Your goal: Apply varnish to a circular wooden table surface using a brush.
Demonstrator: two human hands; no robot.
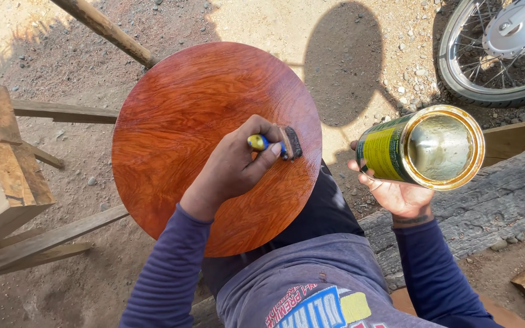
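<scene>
Glossy reddish-brown round wooden tabletop (214,140) propped over the knees, above dusty ground. Left hand (232,167) wrapped tight around a small brush with a blue-and-yellow handle and dark bristles (281,144), bristles pressed flat near the disc's right edge. Right hand (396,191) cupped under an open green-and-yellow metal can (423,149), tipped sideways, mouth toward the camera, held apart from the disc. Judging by the even wet shine, coating looks nearly complete across the visible face; underside and edge hidden. Inside the can: gold-lined wall, pale clear liquid low at the bottom, amount hard to tell. Nearby: rough timber pieces (7,182), 1 spoked wheel (499,48).
</scene>
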